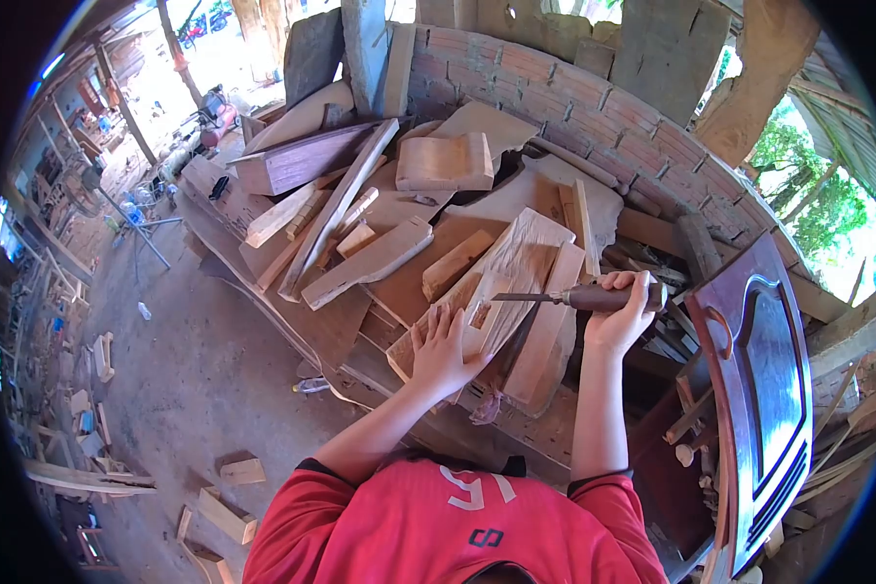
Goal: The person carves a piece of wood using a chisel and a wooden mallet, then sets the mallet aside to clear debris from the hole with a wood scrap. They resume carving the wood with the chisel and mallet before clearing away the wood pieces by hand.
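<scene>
Currently: chisel at a carved wood piece, both hands engaged.

Right hand (621, 313) is closed in a fist round the dark handle of a chisel (555, 297), which lies roughly level with its blade pointing toward the left hand. The blade tip sits at the carved wood piece (521, 255), just beside a small rectangular recess (479, 313) cut in it. Left hand (440, 347) lies flat, fingers spread, grasping nothing and pressing down on the near end of the same piece. The piece rests tilted on a table (555, 438) heaped with offcuts and planks. A curved brick wall (594, 107) stands behind the heap. A dark varnished door panel (764, 389) leans at the person's right, apart from both hands.
</scene>
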{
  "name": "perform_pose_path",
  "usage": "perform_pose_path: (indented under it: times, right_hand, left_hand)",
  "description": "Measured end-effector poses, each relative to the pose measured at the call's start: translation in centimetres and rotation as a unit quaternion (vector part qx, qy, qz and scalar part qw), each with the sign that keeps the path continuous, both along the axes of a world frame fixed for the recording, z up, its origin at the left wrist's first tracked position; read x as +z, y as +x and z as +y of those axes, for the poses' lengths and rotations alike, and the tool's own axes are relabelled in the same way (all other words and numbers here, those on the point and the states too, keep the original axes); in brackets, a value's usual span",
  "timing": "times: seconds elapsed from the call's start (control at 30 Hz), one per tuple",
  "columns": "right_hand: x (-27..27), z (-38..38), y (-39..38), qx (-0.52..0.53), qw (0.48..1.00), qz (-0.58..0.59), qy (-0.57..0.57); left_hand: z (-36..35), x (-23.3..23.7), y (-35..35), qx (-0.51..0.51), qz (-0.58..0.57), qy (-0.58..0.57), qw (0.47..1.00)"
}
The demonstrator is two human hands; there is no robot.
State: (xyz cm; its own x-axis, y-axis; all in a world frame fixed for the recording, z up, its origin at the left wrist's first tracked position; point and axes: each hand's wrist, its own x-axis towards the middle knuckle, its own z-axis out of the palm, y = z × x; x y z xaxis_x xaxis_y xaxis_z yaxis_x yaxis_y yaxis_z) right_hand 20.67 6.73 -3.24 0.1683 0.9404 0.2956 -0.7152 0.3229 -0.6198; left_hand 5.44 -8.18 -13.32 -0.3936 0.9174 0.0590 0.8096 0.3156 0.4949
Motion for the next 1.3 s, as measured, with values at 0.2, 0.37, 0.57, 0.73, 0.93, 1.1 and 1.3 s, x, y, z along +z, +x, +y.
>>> perform_pose_path:
  times: [0.2, 0.37, 0.57, 0.73, 0.93, 1.1, 1.3]
  right_hand:
    - [0.5, -0.5, 0.0, 0.015, 0.999, -0.034, 0.040]
    - [0.1, -0.7, -0.3, -0.005, 1.000, -0.016, 0.014]
    - [0.2, -0.9, -0.7, -0.008, 0.994, -0.071, 0.087]
    - [1.1, -1.8, -1.9, -0.004, 0.982, -0.112, 0.152]
    - [2.8, -3.1, -3.8, 0.038, 0.954, -0.245, 0.170]
    - [3.0, -3.5, -5.4, 0.046, 0.940, -0.276, 0.196]
    - [1.9, -3.1, -4.2, 0.036, 0.961, -0.202, 0.184]
  left_hand:
    - [-0.1, -0.1, -0.1, 0.000, -0.003, 0.003, 1.000]
    - [0.0, 1.1, -0.1, -0.003, -0.049, -0.017, 0.999]
    - [0.0, 0.5, -0.1, -0.003, -0.051, -0.014, 0.999]
    - [-0.2, 0.6, 0.0, 0.000, -0.054, -0.002, 0.999]
    - [0.0, 0.4, -0.1, 0.001, -0.050, -0.012, 0.999]
    - [0.1, 0.5, -0.2, -0.006, -0.048, -0.022, 0.999]
    - [0.0, 0.8, -0.2, -0.048, -0.066, -0.043, 0.996]
